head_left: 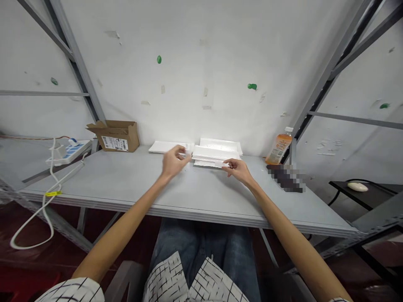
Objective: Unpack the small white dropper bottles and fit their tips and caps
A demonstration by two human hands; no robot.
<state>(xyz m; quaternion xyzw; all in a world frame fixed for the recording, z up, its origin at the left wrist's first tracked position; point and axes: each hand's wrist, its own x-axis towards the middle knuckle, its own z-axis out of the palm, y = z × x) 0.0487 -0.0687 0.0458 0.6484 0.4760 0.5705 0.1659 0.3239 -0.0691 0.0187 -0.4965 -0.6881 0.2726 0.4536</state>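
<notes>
Checked black-and-white cotton shirt front (pixel 195 281) and faded blue denim jeans (pixel 204 247) lie closest to us, just below the long pale-grey metal table (pixel 189 212). We see both bare arms reaching across it. Left hand (pixel 172 162) has thumb and fingers pressed together on a small white piece (pixel 186 155), too small for us to identify, at the edge of a flat stack of smooth white sheets (pixel 166 147). Right hand (pixel 236 170) pinches a thin white strip (pixel 218 164) between thumb and fingertips, right against a taller pile of white padded sheets (pixel 217 152) with a soft, slightly glossy surface. We can't tell whether the hands share one strip. Farther back – a brown corrugated cardboard box (pixel 116 136) with open flaps, and an orange-filled plastic bottle (pixel 278 149) with a white cap. Off left, a white power strip (pixel 67 153) trails a looped white cable (pixel 47 209).
</notes>
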